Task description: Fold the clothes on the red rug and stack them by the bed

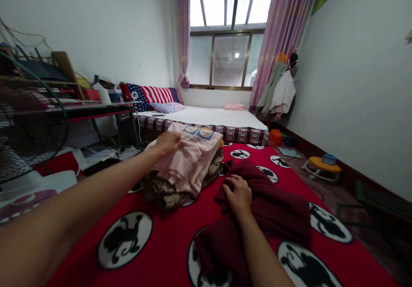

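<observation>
In the head view, a pink garment (189,160) is gripped at its upper left edge by the left hand (167,143), fingers closed on the cloth; it is draped over a heap of clothes (161,192) on the red blanket (167,235). A dark red garment (273,209) is pressed beneath the right hand (237,194), fingers curled into its folds, just right of the heap
</observation>
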